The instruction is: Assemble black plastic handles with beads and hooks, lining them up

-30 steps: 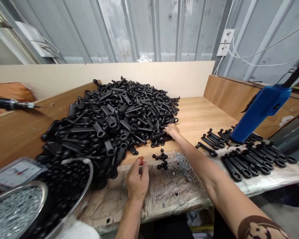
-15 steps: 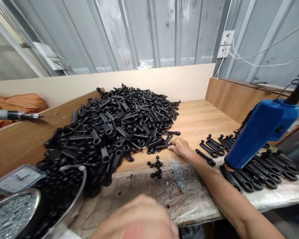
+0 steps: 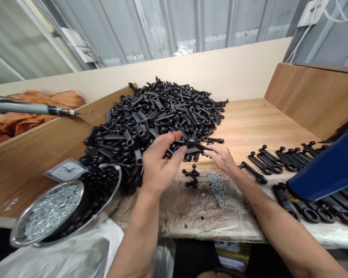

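Both hands meet above the bench's front edge. My right hand (image 3: 222, 158) pinches one black plastic handle piece (image 3: 197, 147) by its right end. My left hand (image 3: 159, 162) is raised in front of the big pile of black handle pieces (image 3: 162, 112), fingers curled, with thumb and red-tipped forefinger closing on the piece's left end. Whether a small part sits in that pinch is hidden. Just below the hands lie a few small black knobs (image 3: 191, 178) and a scatter of small silver screws (image 3: 216, 188).
A steel bowl of screws (image 3: 48, 210), a bowl of black knobs (image 3: 104, 181) and a small dial scale (image 3: 65, 170) sit at front left. Rows of handle pieces (image 3: 278, 158) lie at right under a hanging blue power tool (image 3: 327, 170). A tool tip (image 3: 60, 111) pokes in from the left.
My left hand came up from the bench edge to the piece. My right hand lifted a handle piece off the pile's edge. The view shifted left and down.
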`<state>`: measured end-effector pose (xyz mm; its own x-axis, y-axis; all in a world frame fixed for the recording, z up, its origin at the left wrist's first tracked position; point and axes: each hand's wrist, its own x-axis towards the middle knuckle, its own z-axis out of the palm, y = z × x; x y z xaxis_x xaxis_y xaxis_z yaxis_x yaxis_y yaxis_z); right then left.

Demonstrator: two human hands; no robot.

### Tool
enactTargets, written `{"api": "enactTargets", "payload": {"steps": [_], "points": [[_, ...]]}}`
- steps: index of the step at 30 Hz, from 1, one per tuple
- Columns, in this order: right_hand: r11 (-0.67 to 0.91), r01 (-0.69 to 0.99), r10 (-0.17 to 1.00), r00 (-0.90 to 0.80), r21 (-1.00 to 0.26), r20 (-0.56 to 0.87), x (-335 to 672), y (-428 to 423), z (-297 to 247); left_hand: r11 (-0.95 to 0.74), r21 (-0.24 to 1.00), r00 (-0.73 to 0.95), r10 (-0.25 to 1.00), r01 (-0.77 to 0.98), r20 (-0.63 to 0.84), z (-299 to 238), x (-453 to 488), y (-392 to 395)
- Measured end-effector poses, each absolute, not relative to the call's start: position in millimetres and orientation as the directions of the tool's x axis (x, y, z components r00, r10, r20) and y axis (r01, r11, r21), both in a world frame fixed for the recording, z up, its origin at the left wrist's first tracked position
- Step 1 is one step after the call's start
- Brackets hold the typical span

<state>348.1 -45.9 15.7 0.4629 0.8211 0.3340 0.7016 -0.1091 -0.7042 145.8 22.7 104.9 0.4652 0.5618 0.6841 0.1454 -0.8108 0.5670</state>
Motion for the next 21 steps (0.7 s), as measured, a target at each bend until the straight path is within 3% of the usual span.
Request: {"api": "enactTargets", "payload": {"steps": [1,3,7,10,12,15,18,21], "points": [[-0.025,0.674,0.825,0.431,-0.739,0.366,343.1,-48.4,19.5,-0.786,0.594,0.466,0.597,0.174,0.653,98.4,157.8,36.0],[0.068,0.727,0.839,0.329,-0.684,0.433,332.8,-53.1,26.8,-0.786,0.568,0.523,0.599,0.243,0.606,84.6,171.9,56.2],[0.151,0.904,0.84,0.096,-0.4,0.533,315.4,-58.7,37.2,-0.847,0.496,0.886,0.366,0.19,0.286,63.5,176.6,65.8],[0.224,0.862,0.821,0.084,-0.454,0.565,312.4,-57.4,37.7,-0.745,0.654,0.961,0.257,0.132,0.099,49.0,181.7,62.3],[0.238,0.758,0.82,0.178,-0.607,0.544,317.1,-54.8,33.6,-0.573,0.809,0.958,0.284,0.135,0.041,37.6,186.6,62.4],[0.176,0.652,0.875,0.24,-0.737,0.421,327.3,-50.2,22.9,-0.26,0.947,0.886,0.46,0.19,-0.052,23.8,190.4,66.0],[0.038,0.813,0.952,0.147,-0.58,0.269,329.1,-46.6,12.4,-0.038,0.987,0.794,0.6,0.155,-0.101,20.8,190.0,68.4],[0.015,0.947,0.991,0.029,-0.32,0.132,320.8,-43.5,6.6,0.089,0.99,0.787,0.6,0.114,-0.144,24.2,189.3,67.4]]}}
